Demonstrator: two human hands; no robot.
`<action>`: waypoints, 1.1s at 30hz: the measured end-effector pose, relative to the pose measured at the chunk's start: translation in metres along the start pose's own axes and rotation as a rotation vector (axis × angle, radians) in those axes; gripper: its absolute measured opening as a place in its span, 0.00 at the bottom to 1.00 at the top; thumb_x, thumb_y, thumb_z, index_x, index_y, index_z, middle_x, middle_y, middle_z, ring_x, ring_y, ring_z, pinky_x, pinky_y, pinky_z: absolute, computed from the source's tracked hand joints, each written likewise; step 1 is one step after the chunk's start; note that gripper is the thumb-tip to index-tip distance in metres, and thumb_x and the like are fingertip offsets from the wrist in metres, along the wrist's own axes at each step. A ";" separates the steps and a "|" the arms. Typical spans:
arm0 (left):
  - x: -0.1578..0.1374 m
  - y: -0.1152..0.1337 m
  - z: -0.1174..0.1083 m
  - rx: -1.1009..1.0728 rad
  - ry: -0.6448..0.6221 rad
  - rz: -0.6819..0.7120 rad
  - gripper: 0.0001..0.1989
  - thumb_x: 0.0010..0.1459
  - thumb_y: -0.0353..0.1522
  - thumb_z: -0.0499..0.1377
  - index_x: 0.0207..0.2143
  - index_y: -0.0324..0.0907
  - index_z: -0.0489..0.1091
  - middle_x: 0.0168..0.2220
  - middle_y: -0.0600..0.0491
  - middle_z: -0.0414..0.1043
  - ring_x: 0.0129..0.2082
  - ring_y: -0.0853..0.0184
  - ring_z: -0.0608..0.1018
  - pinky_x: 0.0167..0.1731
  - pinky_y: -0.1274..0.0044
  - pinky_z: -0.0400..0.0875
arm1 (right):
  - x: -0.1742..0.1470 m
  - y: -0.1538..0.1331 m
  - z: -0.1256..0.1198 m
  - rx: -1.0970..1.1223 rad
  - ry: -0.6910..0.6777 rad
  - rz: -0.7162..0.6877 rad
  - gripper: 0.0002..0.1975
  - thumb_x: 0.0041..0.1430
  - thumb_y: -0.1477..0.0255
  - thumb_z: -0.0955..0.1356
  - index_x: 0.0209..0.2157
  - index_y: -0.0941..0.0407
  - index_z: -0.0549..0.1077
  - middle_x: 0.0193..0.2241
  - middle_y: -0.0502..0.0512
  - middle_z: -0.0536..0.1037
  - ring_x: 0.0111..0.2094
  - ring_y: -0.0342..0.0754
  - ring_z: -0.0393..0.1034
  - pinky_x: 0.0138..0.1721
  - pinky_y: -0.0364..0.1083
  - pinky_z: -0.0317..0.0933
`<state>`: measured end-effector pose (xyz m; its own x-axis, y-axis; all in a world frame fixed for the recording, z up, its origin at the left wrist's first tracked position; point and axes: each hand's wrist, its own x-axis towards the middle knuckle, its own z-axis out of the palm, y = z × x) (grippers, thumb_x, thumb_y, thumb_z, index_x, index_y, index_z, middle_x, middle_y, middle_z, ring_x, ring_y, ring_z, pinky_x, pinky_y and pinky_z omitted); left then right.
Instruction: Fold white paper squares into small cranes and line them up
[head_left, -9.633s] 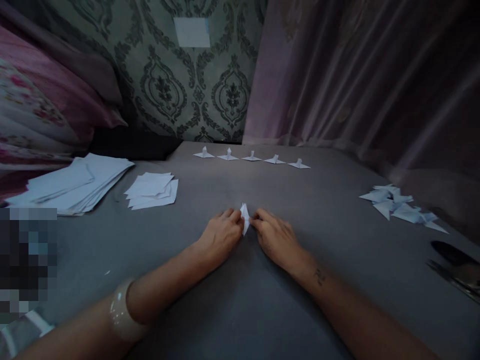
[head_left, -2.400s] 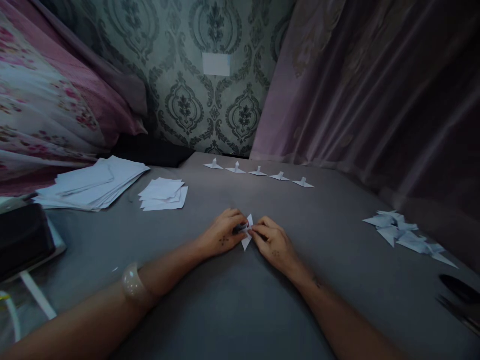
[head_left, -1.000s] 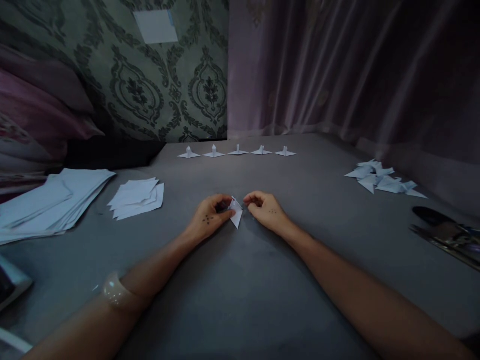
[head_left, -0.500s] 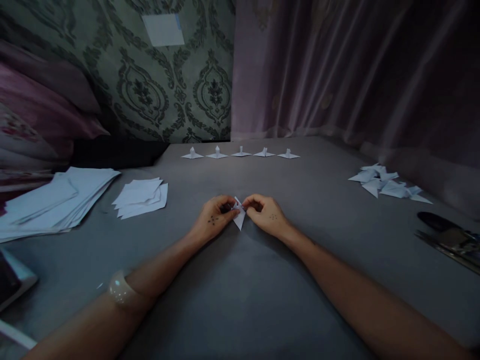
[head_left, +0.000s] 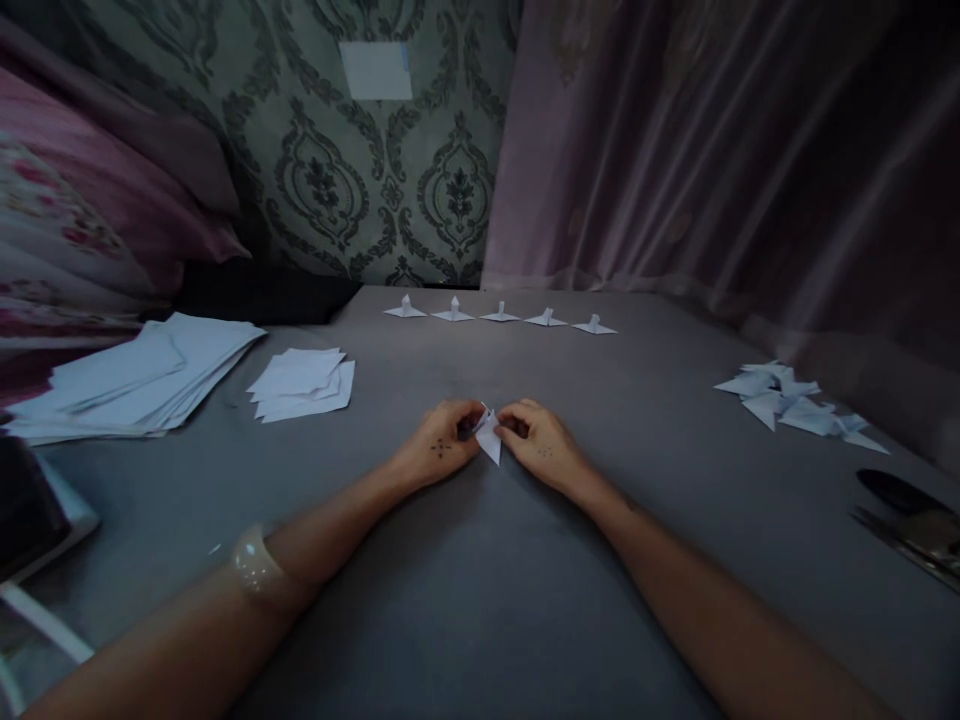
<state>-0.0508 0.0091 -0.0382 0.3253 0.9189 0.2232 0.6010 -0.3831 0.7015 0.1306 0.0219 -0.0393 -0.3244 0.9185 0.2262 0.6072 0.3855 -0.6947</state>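
A small folded white paper piece point(head_left: 490, 442) is held up between my two hands over the middle of the grey surface, its pointed end towards me. My left hand point(head_left: 444, 440) pinches its left side, with the fingertips partly hidden behind the paper. From the right, my right hand point(head_left: 541, 443) grips the same piece between thumb and fingers. Farther back stands a row of several folded paper birds point(head_left: 500, 313) with wings spread. More folded paper shapes point(head_left: 801, 400) lie heaped at the right.
At the left lie a large stack of white sheets point(head_left: 150, 375) and a smaller paper stack point(head_left: 304, 385). Scissors point(head_left: 907, 510) rest near the right edge. A dark device point(head_left: 30, 505) with a white cable point(head_left: 49, 620) sits at lower left. Curtains point(head_left: 645, 150) hang behind.
The view has swung a little, so the scene sits farther right. My fingers have shifted on the folded paper, and its lower point now tilts slightly to the right.
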 end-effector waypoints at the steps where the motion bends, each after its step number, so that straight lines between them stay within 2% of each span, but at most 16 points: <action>1: 0.000 0.001 -0.001 -0.007 -0.007 -0.006 0.16 0.48 0.25 0.54 0.41 0.40 0.72 0.30 0.53 0.73 0.30 0.68 0.72 0.31 0.78 0.66 | 0.002 0.001 0.001 0.006 0.005 0.014 0.06 0.53 0.74 0.67 0.33 0.54 0.75 0.31 0.52 0.75 0.32 0.44 0.69 0.34 0.44 0.60; 3: 0.000 0.001 -0.002 -0.039 -0.007 -0.030 0.18 0.48 0.23 0.52 0.42 0.40 0.71 0.30 0.53 0.74 0.29 0.69 0.73 0.29 0.79 0.66 | 0.005 0.001 0.001 0.060 0.024 0.050 0.08 0.54 0.75 0.66 0.37 0.54 0.75 0.32 0.52 0.78 0.34 0.46 0.71 0.37 0.45 0.62; 6: 0.000 -0.003 -0.001 -0.086 0.009 -0.066 0.15 0.52 0.26 0.53 0.42 0.39 0.72 0.30 0.53 0.75 0.29 0.69 0.74 0.29 0.79 0.66 | 0.002 0.000 -0.002 0.132 0.048 0.076 0.10 0.54 0.76 0.65 0.38 0.55 0.73 0.33 0.52 0.79 0.34 0.45 0.73 0.38 0.44 0.63; 9: 0.001 -0.007 0.001 -0.110 0.007 -0.082 0.12 0.54 0.30 0.55 0.40 0.40 0.73 0.29 0.53 0.75 0.29 0.68 0.75 0.30 0.78 0.67 | -0.006 -0.005 -0.006 0.059 0.000 0.056 0.10 0.54 0.77 0.64 0.37 0.55 0.74 0.31 0.51 0.78 0.30 0.44 0.71 0.35 0.44 0.63; 13: 0.001 -0.007 0.001 -0.123 -0.003 -0.103 0.10 0.54 0.31 0.57 0.40 0.41 0.73 0.29 0.53 0.75 0.29 0.68 0.75 0.32 0.77 0.68 | -0.017 -0.016 -0.004 -0.114 -0.018 -0.074 0.08 0.51 0.71 0.69 0.35 0.54 0.74 0.41 0.55 0.74 0.43 0.49 0.67 0.46 0.48 0.60; 15: 0.001 -0.004 0.000 -0.044 0.018 -0.069 0.09 0.54 0.31 0.58 0.39 0.41 0.73 0.31 0.52 0.75 0.32 0.66 0.75 0.36 0.75 0.67 | -0.018 -0.021 -0.001 -0.185 0.011 -0.103 0.09 0.50 0.68 0.71 0.35 0.55 0.74 0.43 0.56 0.72 0.46 0.51 0.64 0.49 0.49 0.59; 18: 0.001 0.001 -0.004 0.137 0.060 0.040 0.07 0.54 0.33 0.59 0.36 0.42 0.74 0.37 0.50 0.74 0.39 0.62 0.72 0.43 0.69 0.64 | -0.016 -0.022 0.002 -0.234 0.037 -0.115 0.06 0.52 0.69 0.70 0.33 0.56 0.74 0.41 0.56 0.71 0.44 0.50 0.64 0.47 0.49 0.60; 21: 0.001 0.004 -0.006 0.186 0.028 0.066 0.07 0.57 0.31 0.57 0.35 0.43 0.74 0.39 0.49 0.74 0.42 0.61 0.71 0.45 0.68 0.62 | -0.014 -0.018 0.003 -0.240 0.039 -0.122 0.05 0.54 0.71 0.69 0.34 0.55 0.75 0.38 0.56 0.71 0.42 0.49 0.64 0.45 0.48 0.60; 26: 0.000 0.001 -0.005 0.086 0.004 -0.001 0.07 0.56 0.28 0.56 0.36 0.42 0.73 0.35 0.51 0.74 0.37 0.65 0.73 0.40 0.73 0.65 | -0.013 -0.014 0.001 -0.231 0.025 -0.094 0.09 0.57 0.76 0.65 0.37 0.55 0.76 0.34 0.55 0.72 0.39 0.47 0.65 0.42 0.46 0.59; 29: 0.001 -0.002 -0.003 0.018 0.073 -0.037 0.10 0.52 0.30 0.60 0.39 0.42 0.71 0.32 0.53 0.72 0.33 0.67 0.72 0.35 0.75 0.66 | -0.011 -0.011 0.003 -0.198 0.012 -0.086 0.08 0.57 0.76 0.65 0.35 0.56 0.76 0.32 0.54 0.72 0.37 0.46 0.65 0.41 0.45 0.59; 31: 0.002 -0.003 -0.002 0.010 0.119 0.003 0.09 0.51 0.31 0.62 0.37 0.42 0.72 0.32 0.53 0.71 0.33 0.67 0.72 0.35 0.76 0.65 | -0.009 -0.009 0.004 -0.169 0.011 -0.084 0.08 0.56 0.77 0.65 0.32 0.55 0.76 0.30 0.53 0.72 0.36 0.45 0.65 0.39 0.44 0.58; 33: 0.003 -0.004 0.000 -0.019 0.106 0.012 0.05 0.51 0.32 0.62 0.32 0.41 0.73 0.30 0.54 0.71 0.31 0.68 0.71 0.33 0.77 0.65 | -0.008 -0.008 0.004 -0.136 0.009 -0.080 0.07 0.55 0.76 0.65 0.30 0.55 0.76 0.30 0.52 0.72 0.34 0.44 0.66 0.36 0.43 0.58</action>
<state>-0.0526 0.0133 -0.0404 0.2529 0.9193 0.3017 0.5830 -0.3936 0.7108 0.1252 0.0113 -0.0387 -0.3693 0.8851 0.2833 0.6725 0.4649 -0.5758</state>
